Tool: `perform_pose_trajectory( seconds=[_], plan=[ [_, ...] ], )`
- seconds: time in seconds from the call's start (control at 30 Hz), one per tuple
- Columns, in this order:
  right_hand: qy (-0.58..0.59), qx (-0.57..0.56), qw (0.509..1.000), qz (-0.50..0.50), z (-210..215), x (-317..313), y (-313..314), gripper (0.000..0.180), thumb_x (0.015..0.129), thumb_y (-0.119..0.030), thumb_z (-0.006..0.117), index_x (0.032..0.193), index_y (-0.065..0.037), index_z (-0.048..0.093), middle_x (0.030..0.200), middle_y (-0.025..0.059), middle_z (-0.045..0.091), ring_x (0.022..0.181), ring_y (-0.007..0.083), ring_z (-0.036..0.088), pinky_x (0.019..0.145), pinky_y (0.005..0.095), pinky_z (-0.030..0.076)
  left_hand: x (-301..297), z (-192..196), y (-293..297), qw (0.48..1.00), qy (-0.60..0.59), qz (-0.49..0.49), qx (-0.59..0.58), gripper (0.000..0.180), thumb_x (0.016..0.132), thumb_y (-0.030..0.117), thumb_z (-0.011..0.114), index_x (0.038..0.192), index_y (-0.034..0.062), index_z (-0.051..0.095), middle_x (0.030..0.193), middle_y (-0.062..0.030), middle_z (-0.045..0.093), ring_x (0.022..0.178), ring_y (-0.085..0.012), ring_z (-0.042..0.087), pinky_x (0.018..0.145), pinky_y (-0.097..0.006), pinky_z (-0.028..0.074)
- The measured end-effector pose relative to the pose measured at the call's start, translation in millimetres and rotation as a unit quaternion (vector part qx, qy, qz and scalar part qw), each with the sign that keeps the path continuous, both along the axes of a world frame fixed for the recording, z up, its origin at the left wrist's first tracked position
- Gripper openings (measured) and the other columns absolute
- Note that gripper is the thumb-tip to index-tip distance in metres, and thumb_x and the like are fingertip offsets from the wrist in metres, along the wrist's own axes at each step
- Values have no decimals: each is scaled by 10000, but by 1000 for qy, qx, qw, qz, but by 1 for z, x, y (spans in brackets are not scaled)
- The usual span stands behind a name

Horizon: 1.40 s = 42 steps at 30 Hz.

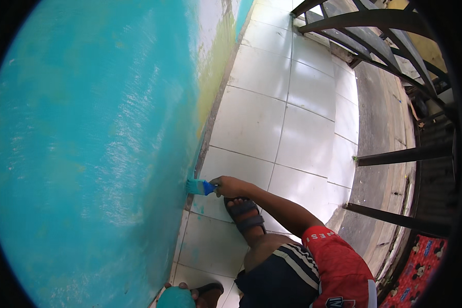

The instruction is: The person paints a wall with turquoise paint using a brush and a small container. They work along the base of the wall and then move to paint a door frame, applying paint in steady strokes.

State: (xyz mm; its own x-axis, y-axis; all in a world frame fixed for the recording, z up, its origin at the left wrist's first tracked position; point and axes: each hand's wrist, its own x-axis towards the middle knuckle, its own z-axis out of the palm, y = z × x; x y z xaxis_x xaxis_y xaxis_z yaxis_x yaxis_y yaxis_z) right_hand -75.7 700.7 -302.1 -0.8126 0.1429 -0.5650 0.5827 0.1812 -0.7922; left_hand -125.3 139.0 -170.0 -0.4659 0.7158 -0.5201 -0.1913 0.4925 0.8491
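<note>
My right hand (228,186) is shut on a small blue-handled paintbrush (199,187). Its turquoise-coated bristles press against the bottom of the wall (87,154), just above the floor. The wall is wet, glossy turquoise, with a yellow-green and white patch further along. At the lower edge of the view, my left hand (181,285) shows only its fingertips, curled over a round turquoise-covered container (174,299). My sandalled foot (245,215) stands right behind the brush hand.
White floor tiles (272,118) run along the wall, with turquoise smears near the brush. To the right lie a concrete ledge (380,154) and dark metal railing bars (395,218). A red patterned cloth (418,267) lies at the lower right. My other sandal (210,290) is beside the container.
</note>
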Motion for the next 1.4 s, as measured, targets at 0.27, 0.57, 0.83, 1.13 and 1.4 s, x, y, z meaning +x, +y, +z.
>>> perform_pose_trajectory(
  seconds=[0.27,0.57,0.83,1.13,1.4],
  plan=[
    [101,156,922,-340,-14,3,85,439,987,-97,574,1420,-161,542,1005,197,700,941,375,687,846,454,525,2,13,18,1000,-17,6,21,690,988,424,629,1564,123,400,1468,-254,421,1129,-491,520,754,-497,542],
    [161,29,984,-71,14,26,-75,526,956,-5,556,1458,-141,479,1335,237,599,1201,456,606,1050,496,482,7,5,6,1000,2,-1,-10,691,985,431,627,1561,121,404,1492,-237,400,1143,-484,511,772,-496,535],
    [158,142,928,-307,14,7,78,427,980,-91,597,1404,-122,554,980,163,643,900,300,625,842,415,499,10,-2,-3,999,-19,28,15,693,990,419,619,1573,120,392,1514,-241,395,1152,-484,506,779,-497,526],
    [220,75,957,-173,35,19,-59,474,1004,-63,544,1468,-147,497,1166,204,680,1065,394,665,913,482,523,31,22,39,867,-342,223,286,699,985,398,631,1579,123,386,1527,-265,392,1174,-494,502,790,-514,528],
    [176,146,961,-157,48,11,43,434,976,-53,587,1403,-131,597,1151,177,695,986,356,667,865,438,521,20,24,34,853,-359,249,287,673,1006,411,595,1580,129,386,1518,-281,386,1183,-521,493,789,-526,544]
  ],
)
